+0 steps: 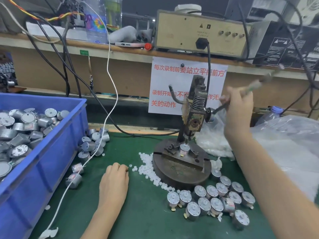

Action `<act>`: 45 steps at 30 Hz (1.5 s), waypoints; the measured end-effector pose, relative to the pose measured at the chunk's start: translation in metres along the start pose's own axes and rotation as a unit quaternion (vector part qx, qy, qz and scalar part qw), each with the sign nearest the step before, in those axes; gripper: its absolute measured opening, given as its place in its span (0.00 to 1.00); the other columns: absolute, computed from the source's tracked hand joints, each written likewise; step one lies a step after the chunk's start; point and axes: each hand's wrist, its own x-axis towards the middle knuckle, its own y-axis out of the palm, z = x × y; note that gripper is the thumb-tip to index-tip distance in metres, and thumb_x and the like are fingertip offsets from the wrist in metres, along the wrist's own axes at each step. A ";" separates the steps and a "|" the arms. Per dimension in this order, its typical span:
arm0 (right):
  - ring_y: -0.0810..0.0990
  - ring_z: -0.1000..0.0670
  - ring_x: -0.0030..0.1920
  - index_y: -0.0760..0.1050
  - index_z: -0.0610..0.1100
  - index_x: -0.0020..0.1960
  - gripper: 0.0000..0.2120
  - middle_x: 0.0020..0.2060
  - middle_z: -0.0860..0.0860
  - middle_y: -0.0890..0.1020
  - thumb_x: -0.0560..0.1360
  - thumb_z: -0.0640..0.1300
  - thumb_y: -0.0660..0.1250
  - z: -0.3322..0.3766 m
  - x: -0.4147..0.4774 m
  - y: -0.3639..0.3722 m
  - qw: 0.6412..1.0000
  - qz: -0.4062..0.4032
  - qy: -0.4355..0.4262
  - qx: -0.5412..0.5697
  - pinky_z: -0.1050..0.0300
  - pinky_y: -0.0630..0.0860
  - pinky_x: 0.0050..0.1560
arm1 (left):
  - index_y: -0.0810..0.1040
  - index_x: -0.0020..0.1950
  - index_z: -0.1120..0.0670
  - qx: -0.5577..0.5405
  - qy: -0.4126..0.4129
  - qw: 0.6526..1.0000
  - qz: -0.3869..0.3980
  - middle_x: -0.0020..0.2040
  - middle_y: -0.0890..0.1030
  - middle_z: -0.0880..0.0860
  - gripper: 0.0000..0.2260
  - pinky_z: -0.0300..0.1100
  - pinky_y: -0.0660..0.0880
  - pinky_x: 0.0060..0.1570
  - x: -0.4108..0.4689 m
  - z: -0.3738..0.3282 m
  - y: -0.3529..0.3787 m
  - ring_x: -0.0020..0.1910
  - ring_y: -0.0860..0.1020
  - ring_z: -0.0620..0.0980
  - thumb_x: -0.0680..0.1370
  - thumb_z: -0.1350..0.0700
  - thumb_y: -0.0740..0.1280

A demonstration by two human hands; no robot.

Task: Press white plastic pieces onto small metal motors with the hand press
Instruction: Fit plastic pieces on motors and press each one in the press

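Small silver metal motor [184, 149] sits under the grey hand press [195, 118]; the right hand [239, 107] grips its lever [255, 86]. Left hand [114, 178] curls beside round white plastic pieces [148, 169] at seven o'clock, grasp unclear. Finished-looking motors [216, 204] sit at five o'clock; the blue plastic crate [57, 152] at nine holds plenty.

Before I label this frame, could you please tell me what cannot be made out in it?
Head view only.
Lever: motion-blurred above the right hand gripping it.
Left hand: curled fingers hide whether they hold anything.
Motor in the press: too small to show what tops its shaft.
Bin: cut off by the left edge.
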 end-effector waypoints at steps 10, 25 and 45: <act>0.77 0.57 0.45 0.67 0.49 0.41 0.11 0.35 0.60 0.76 0.77 0.35 0.59 -0.015 -0.024 -0.014 0.999 0.018 -0.028 0.024 0.55 0.71 0.62 | 0.80 0.46 0.62 0.037 0.013 0.999 0.006 0.42 0.78 0.57 0.04 0.51 0.72 0.39 -0.001 -0.001 0.003 0.43 0.75 0.59 0.75 0.63 0.66; 0.69 0.45 0.66 0.66 0.41 0.70 0.24 0.68 0.45 0.70 0.77 0.46 0.63 -0.122 -0.067 -0.007 0.854 0.233 0.092 -0.457 0.55 0.64 0.64 | 0.79 0.34 0.60 0.011 0.078 0.997 -0.024 0.32 0.76 0.54 0.06 0.46 0.71 0.27 -0.004 -0.002 0.000 0.31 0.75 0.56 0.67 0.66 0.75; 0.78 0.55 0.42 0.78 0.51 0.44 0.15 0.37 0.58 0.77 0.61 0.54 0.75 -0.119 -0.168 -0.009 0.713 0.389 -0.189 -0.552 0.58 0.64 0.66 | 0.67 0.34 0.44 -0.155 0.009 0.987 0.049 0.36 0.71 0.41 0.15 0.30 0.64 0.37 0.002 0.013 0.007 0.39 0.68 0.40 0.73 0.57 0.70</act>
